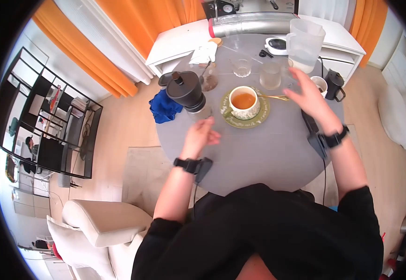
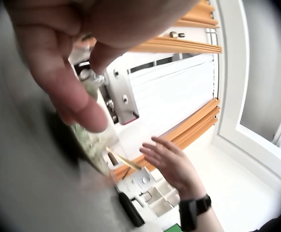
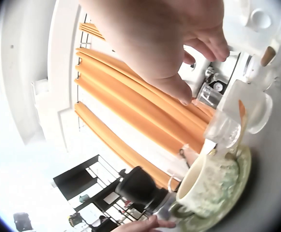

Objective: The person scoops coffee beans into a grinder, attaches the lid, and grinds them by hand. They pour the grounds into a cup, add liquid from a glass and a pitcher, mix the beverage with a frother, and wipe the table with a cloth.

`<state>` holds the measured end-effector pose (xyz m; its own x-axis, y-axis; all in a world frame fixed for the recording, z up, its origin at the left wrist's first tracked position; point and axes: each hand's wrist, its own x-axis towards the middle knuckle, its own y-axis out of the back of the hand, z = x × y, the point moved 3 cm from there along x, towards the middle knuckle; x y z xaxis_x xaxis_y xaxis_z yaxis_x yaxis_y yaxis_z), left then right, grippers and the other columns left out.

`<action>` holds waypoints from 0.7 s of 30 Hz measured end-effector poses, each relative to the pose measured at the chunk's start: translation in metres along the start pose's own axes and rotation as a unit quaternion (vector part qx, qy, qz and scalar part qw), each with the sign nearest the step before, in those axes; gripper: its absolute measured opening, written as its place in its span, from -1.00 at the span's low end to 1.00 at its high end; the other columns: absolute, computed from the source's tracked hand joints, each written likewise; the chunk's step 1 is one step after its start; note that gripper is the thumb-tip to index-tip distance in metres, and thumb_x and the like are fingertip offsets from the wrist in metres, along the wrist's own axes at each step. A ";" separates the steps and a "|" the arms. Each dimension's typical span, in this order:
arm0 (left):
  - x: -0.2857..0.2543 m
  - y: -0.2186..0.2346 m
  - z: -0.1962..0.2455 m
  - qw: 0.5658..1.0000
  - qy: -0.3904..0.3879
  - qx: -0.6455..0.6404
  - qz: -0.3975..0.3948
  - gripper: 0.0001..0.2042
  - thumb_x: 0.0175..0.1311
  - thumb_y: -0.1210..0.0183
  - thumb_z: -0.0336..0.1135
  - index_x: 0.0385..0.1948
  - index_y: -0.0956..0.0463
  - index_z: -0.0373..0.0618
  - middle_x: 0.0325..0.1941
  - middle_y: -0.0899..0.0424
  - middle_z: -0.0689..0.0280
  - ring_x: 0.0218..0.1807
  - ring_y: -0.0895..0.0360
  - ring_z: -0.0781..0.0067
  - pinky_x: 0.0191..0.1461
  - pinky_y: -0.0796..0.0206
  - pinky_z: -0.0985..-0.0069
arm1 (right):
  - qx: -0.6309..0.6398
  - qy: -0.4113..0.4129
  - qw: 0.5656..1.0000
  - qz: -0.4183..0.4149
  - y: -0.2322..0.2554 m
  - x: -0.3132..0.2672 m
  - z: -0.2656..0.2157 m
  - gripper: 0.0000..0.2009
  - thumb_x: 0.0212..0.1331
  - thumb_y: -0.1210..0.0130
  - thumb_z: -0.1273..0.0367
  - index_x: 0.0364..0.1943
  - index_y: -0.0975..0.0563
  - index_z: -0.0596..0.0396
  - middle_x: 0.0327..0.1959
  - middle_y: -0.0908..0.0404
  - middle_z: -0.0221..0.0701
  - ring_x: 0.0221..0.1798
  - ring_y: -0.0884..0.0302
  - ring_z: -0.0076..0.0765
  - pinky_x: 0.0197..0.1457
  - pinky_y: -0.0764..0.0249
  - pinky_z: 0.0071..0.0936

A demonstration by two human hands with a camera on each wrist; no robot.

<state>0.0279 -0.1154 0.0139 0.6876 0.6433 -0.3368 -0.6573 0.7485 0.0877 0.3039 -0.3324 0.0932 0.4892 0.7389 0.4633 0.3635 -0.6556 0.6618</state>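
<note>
A patterned cup [image 1: 254, 111] of amber-brown liquid stands on a green saucer [image 1: 264, 115] on the grey table. On the saucer's right edge lies a gold spoon [image 1: 277, 97]. My left hand [image 1: 202, 136] hovers to the left front of the cup, fingers loosely bent with nothing in them. My right hand [image 1: 309, 95] is raised to the right of the saucer, fingers spread, holding nothing. In the right wrist view the cup [image 3: 212, 186] shows its handle on the side toward my left hand [image 3: 143, 225].
A dark hand grinder [image 1: 184, 91] and a blue cloth [image 1: 164, 106] stand left. Behind the cup are a glass [image 1: 241, 68], a glass mug [image 1: 270, 77] and a clear pitcher [image 1: 303, 46]. At right are a white mug [image 1: 320, 84] and a black pitcher [image 1: 334, 84].
</note>
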 end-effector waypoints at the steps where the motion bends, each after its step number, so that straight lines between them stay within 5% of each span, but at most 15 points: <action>1: 0.004 0.031 0.002 0.993 -0.062 0.068 0.071 -0.78 0.40 -0.09 -0.26 -0.15 -0.50 -0.26 -0.49 -0.67 0.21 -0.53 -0.61 0.44 -0.41 -0.46 0.56 | 0.026 -0.021 0.999 -0.017 0.010 -0.019 -0.020 -0.41 0.15 -0.26 0.30 0.26 -0.33 0.16 0.20 -0.47 -0.12 0.27 -0.43 -0.06 0.34 -0.35 -0.24; 3: 0.030 0.104 -0.006 0.930 -0.219 0.188 0.230 -0.86 0.29 -0.17 -0.34 -0.30 -0.57 -0.23 -0.54 -0.65 0.19 -0.55 -0.59 0.40 -0.43 -0.42 0.48 | 0.087 -0.057 0.994 -0.028 0.018 -0.051 -0.037 -0.45 0.15 -0.26 0.33 0.23 -0.36 0.14 0.19 -0.48 -0.17 0.26 -0.44 -0.13 0.32 -0.37 -0.25; 4: 0.036 0.127 0.006 0.870 -0.243 0.289 0.317 -0.77 0.17 -0.27 -0.35 -0.19 -0.54 -0.22 -0.32 -0.66 0.04 -0.30 -0.64 0.20 -0.23 -0.48 0.33 | 0.146 -0.093 0.984 -0.042 0.018 -0.066 -0.041 -0.48 0.15 -0.26 0.36 0.21 -0.39 0.12 0.18 -0.49 -0.22 0.24 -0.46 -0.20 0.31 -0.38 -0.27; 7: 0.062 0.141 0.047 0.761 -0.266 0.436 0.400 -0.44 0.01 -0.41 -0.22 0.10 -0.43 -0.06 0.19 -0.41 -0.18 0.11 -0.49 -0.12 0.15 -0.40 0.17 | 0.225 -0.132 0.965 -0.041 0.011 -0.097 -0.038 -0.54 0.16 -0.26 0.39 0.16 -0.43 0.11 0.15 -0.51 -0.27 0.22 -0.48 -0.28 0.29 -0.41 -0.29; 10: 0.113 0.167 0.030 0.780 -0.172 0.449 0.401 -0.36 -0.06 -0.45 -0.12 0.14 -0.43 0.07 0.09 -0.52 -0.10 0.10 -0.53 -0.09 0.14 -0.43 0.18 | 0.194 -0.165 0.965 -0.054 0.012 -0.116 -0.040 -0.56 0.16 -0.25 0.40 0.14 -0.45 0.10 0.09 -0.53 -0.30 0.20 -0.49 -0.30 0.29 -0.42 -0.32; 12: 0.143 0.187 0.011 0.820 -0.128 0.470 0.301 -0.35 -0.11 -0.46 -0.07 0.14 -0.45 0.13 0.02 -0.60 -0.01 0.11 -0.55 -0.03 0.12 -0.45 0.21 | 0.183 -0.175 0.966 -0.055 0.018 -0.125 -0.044 -0.58 0.17 -0.24 0.43 0.14 -0.45 0.09 0.11 -0.52 -0.35 0.21 -0.47 -0.35 0.29 -0.41 -0.33; 14: 0.134 0.194 0.009 0.801 -0.170 0.463 0.341 -0.47 -0.10 -0.44 -0.15 0.01 -0.54 0.09 -0.12 -0.68 0.01 0.00 -0.63 -0.02 0.06 -0.47 0.20 | 0.172 -0.185 0.966 -0.057 0.024 -0.134 -0.044 -0.59 0.18 -0.22 0.47 0.14 -0.46 0.08 0.12 -0.51 -0.40 0.23 -0.45 -0.41 0.30 -0.40 -0.35; 21: -0.034 0.149 0.028 0.889 -0.306 0.122 0.319 -0.70 0.12 -0.32 -0.49 -0.11 -0.51 -0.24 -0.23 -0.66 0.27 -0.17 -0.55 0.50 -0.02 -0.39 0.55 | 0.095 -0.154 0.982 -0.055 0.013 -0.137 -0.053 -0.54 0.14 -0.24 0.46 0.16 -0.44 0.09 0.10 -0.51 -0.30 0.17 -0.50 -0.28 0.27 -0.44 -0.31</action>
<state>-0.0847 -0.0212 0.0643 0.2873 0.8607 0.4202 -0.9385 0.1653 0.3031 0.1996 -0.4335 0.0693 0.6448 0.7436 0.1766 0.5535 -0.6137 0.5630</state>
